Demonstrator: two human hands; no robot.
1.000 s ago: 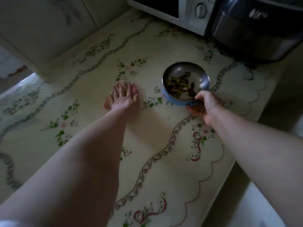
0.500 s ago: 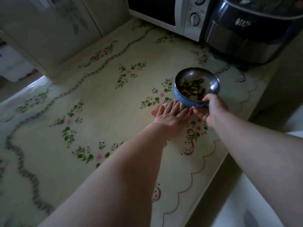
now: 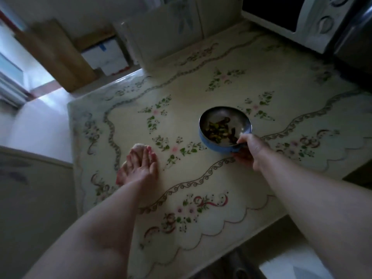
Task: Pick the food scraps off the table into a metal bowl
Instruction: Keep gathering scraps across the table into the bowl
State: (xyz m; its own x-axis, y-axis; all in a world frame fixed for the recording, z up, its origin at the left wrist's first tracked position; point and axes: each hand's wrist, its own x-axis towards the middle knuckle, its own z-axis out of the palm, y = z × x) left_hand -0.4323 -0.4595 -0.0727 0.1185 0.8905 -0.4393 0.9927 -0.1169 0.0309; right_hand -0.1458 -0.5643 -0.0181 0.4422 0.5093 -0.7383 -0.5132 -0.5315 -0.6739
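Note:
A metal bowl point(image 3: 225, 117) with a blue outside stands on the flowered table point(image 3: 201, 174), right of centre. Dark green and brown food scraps point(image 3: 218, 130) lie in it. My right hand point(image 3: 249, 150) grips the bowl's near rim, thumb over the edge. My left hand point(image 3: 141, 168) lies flat with fingers together on a pale pink cloth point(image 3: 137, 148), pressing it onto the table well left of the bowl. Most of the cloth is hidden under the hand. I see no loose scraps on the table.
A white microwave point(image 3: 302, 21) and a dark appliance point(image 3: 354, 37) stand at the back right. The table's left edge point(image 3: 72, 137) and scalloped front edge point(image 3: 221, 228) drop to the floor. A wooden board point(image 3: 58, 57) and boxes point(image 3: 104, 55) lie beyond the far left corner.
My left hand slid with the cloth from beside the bowl leftward across the table. My right hand kept its hold on the bowl. The view swung left.

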